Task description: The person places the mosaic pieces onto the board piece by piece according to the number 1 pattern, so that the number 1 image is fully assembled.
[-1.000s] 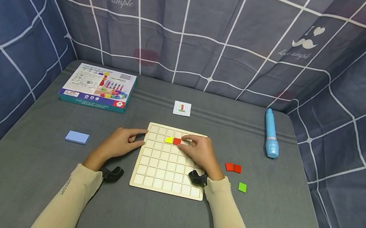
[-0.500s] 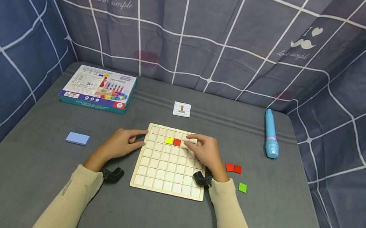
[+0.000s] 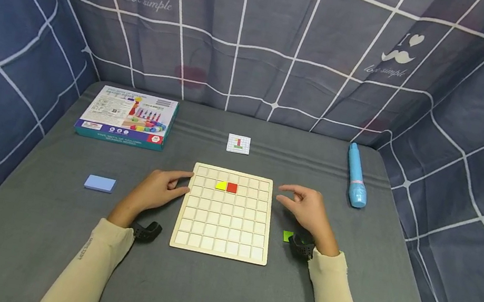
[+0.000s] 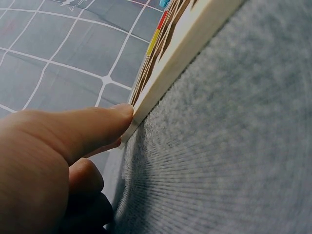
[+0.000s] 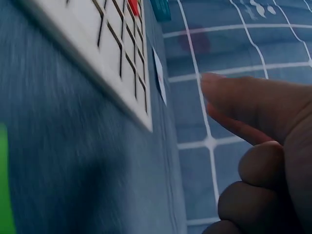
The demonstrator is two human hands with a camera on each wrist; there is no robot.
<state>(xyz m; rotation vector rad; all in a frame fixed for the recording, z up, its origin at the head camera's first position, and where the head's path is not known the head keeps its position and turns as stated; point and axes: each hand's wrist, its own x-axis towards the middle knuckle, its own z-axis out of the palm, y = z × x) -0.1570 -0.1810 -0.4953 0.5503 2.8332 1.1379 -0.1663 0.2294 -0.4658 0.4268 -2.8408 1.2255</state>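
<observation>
Dark curtains (image 3: pixel 264 74) with white grid lines, hearts and moustaches enclose a grey cloth-covered surface (image 3: pixel 130 271) on its far side and both flanks. Near the middle of the surface lies a pale gridded board (image 3: pixel 212 229), flat. In its second row from the far edge sit a yellow tile (image 3: pixel 221 185) and a red tile (image 3: pixel 232 188), side by side, red to the right.

At the board's left edge is the left hand (image 3: pixel 160 188). Its thumb and forefinger reach out straight, set apart, their tips at the rim; the left wrist view shows the thumb touching the wood, with other fingers curled beneath.

Just beyond the right edge hovers the right hand (image 3: pixel 304 208), its thumb and forefinger extended towards the board with a gap between them, the remaining fingers folded. A green tile (image 3: pixel 287 236) lies near that wrist, partly covered by the black wrist camera (image 3: pixel 301 247).

Behind the board rests a card (image 3: pixel 239 144) printed with a small coloured figure on a grid. A box (image 3: pixel 126 115) lies far left, a blue block (image 3: pixel 99 183) nearer, and a blue microphone-shaped object (image 3: pixel 357 175) far right.
</observation>
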